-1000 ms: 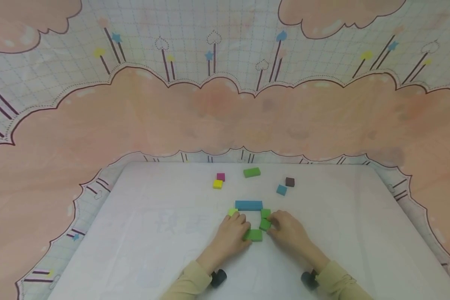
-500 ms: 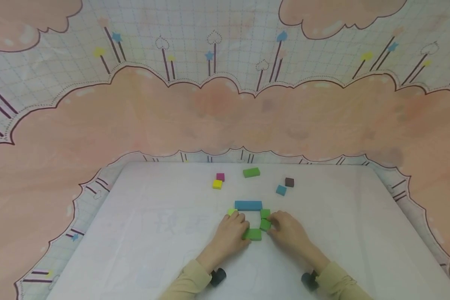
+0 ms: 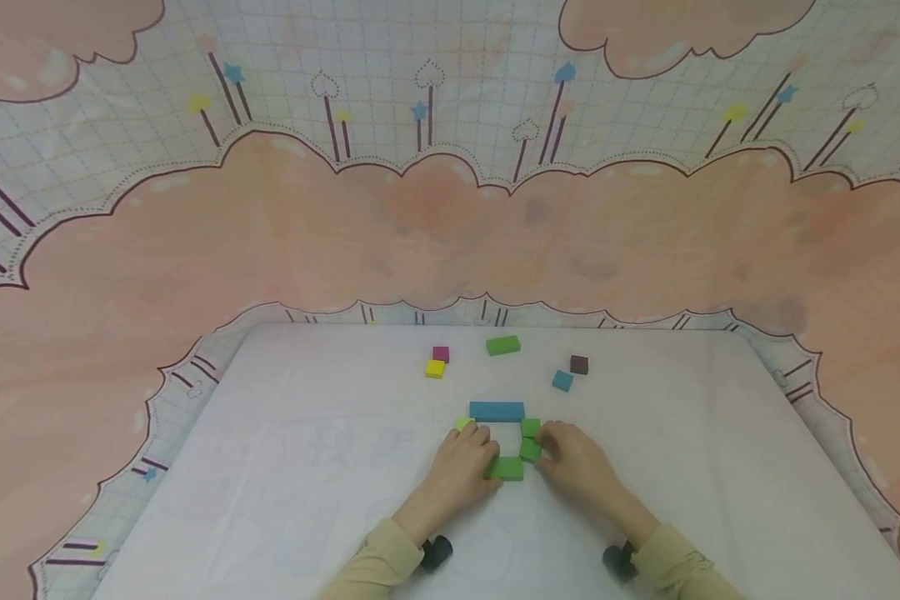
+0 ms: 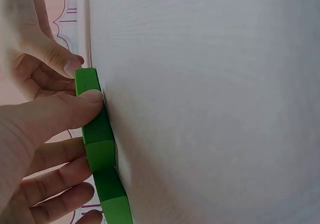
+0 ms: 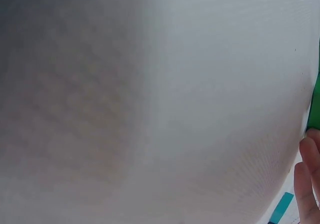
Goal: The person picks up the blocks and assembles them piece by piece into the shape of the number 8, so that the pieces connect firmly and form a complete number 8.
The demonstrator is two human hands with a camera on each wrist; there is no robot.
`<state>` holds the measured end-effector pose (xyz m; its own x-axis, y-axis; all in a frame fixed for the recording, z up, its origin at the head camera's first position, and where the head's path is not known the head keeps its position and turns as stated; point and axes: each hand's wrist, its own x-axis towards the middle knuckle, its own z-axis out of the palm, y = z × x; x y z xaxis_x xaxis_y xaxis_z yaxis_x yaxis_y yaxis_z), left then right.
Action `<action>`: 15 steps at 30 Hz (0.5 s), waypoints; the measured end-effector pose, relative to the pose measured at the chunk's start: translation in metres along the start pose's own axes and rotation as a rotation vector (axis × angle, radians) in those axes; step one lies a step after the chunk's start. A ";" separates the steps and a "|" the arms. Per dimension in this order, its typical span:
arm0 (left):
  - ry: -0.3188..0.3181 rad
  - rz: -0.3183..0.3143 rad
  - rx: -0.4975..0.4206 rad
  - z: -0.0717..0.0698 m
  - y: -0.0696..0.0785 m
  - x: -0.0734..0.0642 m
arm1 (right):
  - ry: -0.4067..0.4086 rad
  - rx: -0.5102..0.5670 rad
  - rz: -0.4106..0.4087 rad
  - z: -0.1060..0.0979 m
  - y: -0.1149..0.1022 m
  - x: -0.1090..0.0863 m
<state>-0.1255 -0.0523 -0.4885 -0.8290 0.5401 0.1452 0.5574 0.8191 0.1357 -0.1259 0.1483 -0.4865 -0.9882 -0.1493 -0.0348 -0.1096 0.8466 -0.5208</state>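
Observation:
Several blocks form a small ring on the white table. My left hand [image 3: 461,467] holds a long green block [image 3: 508,469] at the ring's near side, its thumb [image 4: 92,102] on the near face and its other fingers behind. At the ring's right side, my right hand [image 3: 573,462] has thumb and index finger at the corner of a small green block [image 3: 530,450]. Another small green block [image 3: 531,427] lies just beyond it. A blue bar [image 3: 497,411] makes the far side. A lime block [image 3: 463,423] peeks out past my left fingers, which hide most of the ring's left side.
Farther back lie a magenta block [image 3: 441,353], a yellow block [image 3: 435,369], a green block [image 3: 503,345], a dark brown block [image 3: 579,364] and a small blue block [image 3: 562,381]. A patterned curtain [image 3: 435,233] hangs behind the white table [image 3: 307,467].
Both hands stay in place around the ring. The long green block at the near side shifts very slightly away from me; the other blocks look the same.

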 end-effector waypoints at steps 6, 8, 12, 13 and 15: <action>-0.001 -0.007 -0.021 0.001 -0.001 0.001 | -0.006 0.000 0.003 0.000 0.000 0.001; -0.001 -0.009 -0.022 0.001 -0.001 0.001 | -0.008 -0.004 0.005 0.000 0.000 0.002; 0.002 -0.011 -0.021 0.001 -0.001 0.001 | -0.006 -0.012 -0.005 0.000 0.000 0.002; 0.002 -0.012 -0.023 0.001 -0.001 0.002 | -0.005 -0.013 -0.009 0.000 0.000 0.002; 0.003 -0.015 -0.023 0.001 -0.002 0.002 | -0.002 -0.014 -0.018 0.001 0.001 0.002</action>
<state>-0.1278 -0.0528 -0.4892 -0.8369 0.5275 0.1462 0.5462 0.8221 0.1604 -0.1276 0.1486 -0.4876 -0.9859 -0.1654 -0.0273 -0.1286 0.8509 -0.5093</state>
